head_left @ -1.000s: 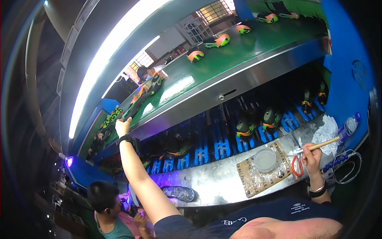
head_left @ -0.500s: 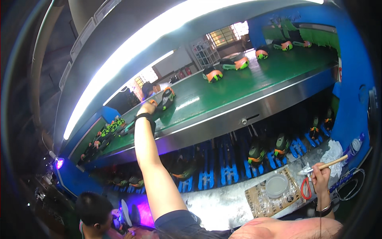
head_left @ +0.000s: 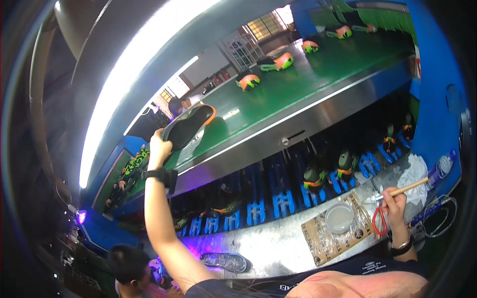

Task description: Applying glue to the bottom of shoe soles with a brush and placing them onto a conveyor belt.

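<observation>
My left hand (head_left: 160, 147) reaches over the green conveyor belt, its fingers closed on the heel end of a shoe upper (head_left: 189, 128). The upper's dark underside faces me, and an orange edge shows at its toe. At the lower right, my right hand (head_left: 394, 204) grips a brush (head_left: 410, 187) by its wooden handle. The white bristle end points left, above red-handled scissors (head_left: 379, 222). Left of the scissors, a round tub of pale liquid (head_left: 340, 218) stands on a piece of brown cardboard (head_left: 318, 243). A dark shoe sole (head_left: 226, 261) lies on the metal bench near my left upper arm.
Several orange, black and green shoe uppers (head_left: 278, 62) sit along the green belt (head_left: 323, 74). Below, blue racks (head_left: 283, 202) carry more shoes (head_left: 314, 176). Crumpled white paper (head_left: 413, 176) lies at the right. A co-worker (head_left: 130, 268) is at the lower left.
My left hand has moved left and tilted the shoe upper so its underside shows. A sole has come into view on the bench. My right hand still holds the brush.
</observation>
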Available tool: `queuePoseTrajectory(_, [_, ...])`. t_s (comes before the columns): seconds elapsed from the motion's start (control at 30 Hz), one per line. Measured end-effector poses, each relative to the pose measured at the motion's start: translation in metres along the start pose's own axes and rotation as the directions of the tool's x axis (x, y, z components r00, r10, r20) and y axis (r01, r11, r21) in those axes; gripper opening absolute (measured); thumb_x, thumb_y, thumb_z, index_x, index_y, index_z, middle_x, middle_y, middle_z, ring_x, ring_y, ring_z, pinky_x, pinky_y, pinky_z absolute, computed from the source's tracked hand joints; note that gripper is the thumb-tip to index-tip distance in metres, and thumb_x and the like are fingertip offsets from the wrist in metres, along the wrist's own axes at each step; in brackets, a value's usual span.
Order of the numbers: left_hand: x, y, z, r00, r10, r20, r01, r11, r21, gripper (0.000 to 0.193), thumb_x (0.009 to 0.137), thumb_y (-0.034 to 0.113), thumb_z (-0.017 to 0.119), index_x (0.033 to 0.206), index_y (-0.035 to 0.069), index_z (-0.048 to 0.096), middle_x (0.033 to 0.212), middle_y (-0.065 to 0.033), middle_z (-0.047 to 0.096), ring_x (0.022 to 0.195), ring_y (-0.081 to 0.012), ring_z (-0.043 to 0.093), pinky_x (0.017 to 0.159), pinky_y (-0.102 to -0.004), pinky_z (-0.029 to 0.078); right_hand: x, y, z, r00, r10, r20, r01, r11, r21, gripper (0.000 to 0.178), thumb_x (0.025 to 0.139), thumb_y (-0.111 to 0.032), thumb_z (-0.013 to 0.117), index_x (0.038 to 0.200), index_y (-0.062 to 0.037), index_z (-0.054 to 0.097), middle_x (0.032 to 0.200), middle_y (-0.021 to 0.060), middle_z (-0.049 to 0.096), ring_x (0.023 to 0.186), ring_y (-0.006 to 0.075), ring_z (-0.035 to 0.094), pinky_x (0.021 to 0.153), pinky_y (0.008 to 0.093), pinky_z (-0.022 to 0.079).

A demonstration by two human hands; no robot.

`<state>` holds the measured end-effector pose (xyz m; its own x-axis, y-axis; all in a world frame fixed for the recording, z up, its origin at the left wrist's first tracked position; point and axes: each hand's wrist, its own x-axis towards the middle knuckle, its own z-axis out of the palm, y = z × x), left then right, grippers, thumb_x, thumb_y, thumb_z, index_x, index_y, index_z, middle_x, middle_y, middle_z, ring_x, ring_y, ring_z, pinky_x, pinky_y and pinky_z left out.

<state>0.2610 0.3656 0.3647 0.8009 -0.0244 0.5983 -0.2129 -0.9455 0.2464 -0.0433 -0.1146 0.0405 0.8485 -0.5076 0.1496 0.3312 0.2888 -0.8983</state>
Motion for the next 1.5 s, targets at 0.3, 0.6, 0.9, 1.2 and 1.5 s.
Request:
queuePoseTrajectory(0.3, [-0.058, 0.105, 0.006, 0.908, 0.198, 0.37, -0.269, 0.951, 0.151, 0.068, 0.053, 0.042, 0.072, 0.097, 0.0, 0.043, 0.103, -0.0217, 0.045, 0.102, -0.0318, 0.043, 0.086, -0.0351, 0.035, -0.015, -0.008, -0.004, 0.999, 0.008, 0.052, -0.011, 0.998, 0.057, 0.011, 0.079, -0.01, 0.051, 0.078, 0.0008, 0.051, 0.052, 0.0009, 0.042, 0.036, 0.0042, 0.033, 0.033, 0.017, 0.025])
queuePoseTrajectory(0.6, [-0.028, 0.111, 0.033, 0.91, 0.114, 0.399, -0.156, 0.985, 0.074, 0.079, 0.053, 0.032, 0.069, 0.114, -0.007, 0.036, 0.104, -0.0244, 0.049, 0.099, -0.0311, 0.048, 0.085, -0.0323, 0.037, -0.04, -0.017, -0.016, 0.998, 0.026, 0.06, -0.027, 1.0, 0.011, 0.008, 0.078, -0.009, 0.053, 0.075, -0.0013, 0.052, 0.051, 0.0003, 0.043, 0.037, 0.0031, 0.034, 0.033, 0.0172, 0.025])
queuePoseTrajectory(0.9, [-0.22, 0.158, 0.017, 0.68, 0.315, 0.663, 0.691, 0.027, -0.722, 0.047, 0.082, 0.039, 0.041, 0.109, 0.0, 0.046, 0.095, -0.0151, 0.055, 0.076, -0.0211, 0.057, 0.066, -0.0318, 0.048, 0.009, 0.029, 0.023, 0.945, -0.035, 0.325, 0.166, 0.907, -0.387, 0.011, 0.074, -0.01, 0.059, 0.074, 0.0007, 0.056, 0.058, 0.0011, 0.052, 0.051, 0.0054, 0.044, 0.047, 0.0203, 0.035])
queuePoseTrajectory(1.2, [-0.42, 0.118, 0.11, 0.328, 0.458, 0.826, 0.87, -0.488, -0.075, 0.05, 0.086, 0.038, 0.03, 0.113, -0.002, 0.042, 0.095, -0.0289, 0.052, 0.067, -0.0242, 0.059, 0.053, -0.0296, 0.051, 0.0, 0.056, 0.031, 0.898, 0.047, 0.438, 0.225, 0.806, -0.547, 0.014, 0.074, -0.014, 0.058, 0.074, 0.0009, 0.057, 0.058, 0.0059, 0.053, 0.051, 0.0097, 0.048, 0.048, 0.0231, 0.037])
queuePoseTrajectory(1.5, [-0.418, 0.111, 0.105, 0.221, 0.461, 0.859, 0.821, -0.564, 0.091, 0.06, 0.085, 0.045, 0.028, 0.12, -0.004, 0.03, 0.091, -0.0347, 0.048, 0.067, -0.0311, 0.059, 0.049, -0.0316, 0.053, 0.008, 0.054, 0.042, 0.877, 0.096, 0.472, 0.23, 0.777, -0.586, 0.016, 0.074, -0.016, 0.058, 0.073, 0.0005, 0.056, 0.058, 0.0054, 0.052, 0.052, 0.0091, 0.048, 0.048, 0.023, 0.037])
